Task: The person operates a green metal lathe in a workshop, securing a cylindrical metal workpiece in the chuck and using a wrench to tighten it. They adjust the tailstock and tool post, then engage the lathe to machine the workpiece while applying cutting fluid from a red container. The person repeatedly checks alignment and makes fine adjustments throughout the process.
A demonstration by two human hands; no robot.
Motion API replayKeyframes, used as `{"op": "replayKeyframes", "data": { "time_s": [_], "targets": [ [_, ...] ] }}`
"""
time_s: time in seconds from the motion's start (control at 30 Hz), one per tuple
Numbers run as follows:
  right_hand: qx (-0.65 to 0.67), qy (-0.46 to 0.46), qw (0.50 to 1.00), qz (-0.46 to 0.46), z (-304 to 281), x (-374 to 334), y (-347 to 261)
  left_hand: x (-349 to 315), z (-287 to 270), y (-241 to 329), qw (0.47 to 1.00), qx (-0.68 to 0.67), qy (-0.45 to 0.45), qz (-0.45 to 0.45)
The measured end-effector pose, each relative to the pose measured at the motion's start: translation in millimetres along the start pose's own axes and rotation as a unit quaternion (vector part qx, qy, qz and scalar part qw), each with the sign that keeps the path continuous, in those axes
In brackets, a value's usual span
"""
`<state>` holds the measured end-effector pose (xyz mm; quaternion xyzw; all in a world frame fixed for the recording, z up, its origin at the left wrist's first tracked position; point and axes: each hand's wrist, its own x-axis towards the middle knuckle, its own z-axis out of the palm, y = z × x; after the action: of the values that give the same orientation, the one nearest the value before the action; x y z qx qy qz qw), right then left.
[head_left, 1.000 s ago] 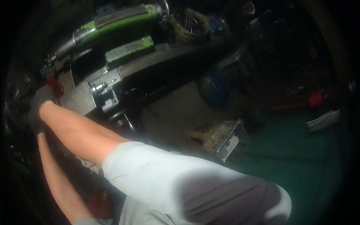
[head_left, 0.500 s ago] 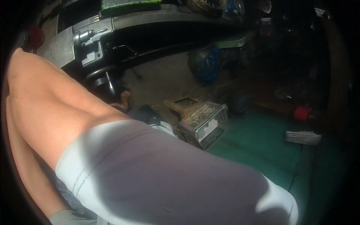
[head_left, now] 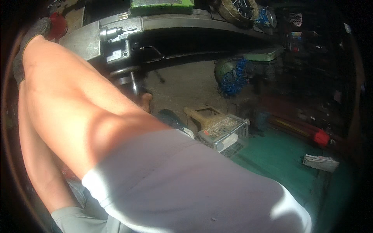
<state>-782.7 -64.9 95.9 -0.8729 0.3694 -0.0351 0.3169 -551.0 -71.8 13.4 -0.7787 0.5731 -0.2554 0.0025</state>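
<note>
My right arm reaches across to the upper left, with a grey sleeve near the shoulder. Its hand, my right hand point(head_left: 38, 30), wears a dark grey knit glove and is near a red object point(head_left: 58, 25) whose kind I cannot make out. Below it, at the left rim, is my left hand point(head_left: 18, 70), in a similar glove and partly hidden behind the right forearm. The fingers of both hands are hidden or too dark to read. Beside the right forearm is the grey metal end of a machine table point(head_left: 83, 40), with a handwheel point(head_left: 124, 72) below it.
A crank lever point(head_left: 155, 50) sticks out under the table. A green block point(head_left: 161, 5) and a round pan of metal parts point(head_left: 239, 9) stand on top. Farther off are a coiled blue hose point(head_left: 235, 79), a plastic basket point(head_left: 223, 134) and a green floor point(head_left: 272, 155).
The whole view has shifted, so the machine and floor things sit farther right and lower. More of both gloved hands now shows at the left rim.
</note>
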Motion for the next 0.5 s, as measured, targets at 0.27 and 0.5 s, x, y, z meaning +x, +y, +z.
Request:
{"op": "replayKeyframes", "data": {
  "time_s": [0.27, 0.5],
  "targets": [
    [-0.01, 0.003, 1.0, 0.022, -13, -3, 7, -3, -3, -4, 1.0, -0.023, -0.003, -0.004],
    [-0.028, 0.019, 0.999, 0.037, -29, 2, 10, -5, -10, 3, 0.999, -0.05, 0.011, -0.001]
  ]
}}
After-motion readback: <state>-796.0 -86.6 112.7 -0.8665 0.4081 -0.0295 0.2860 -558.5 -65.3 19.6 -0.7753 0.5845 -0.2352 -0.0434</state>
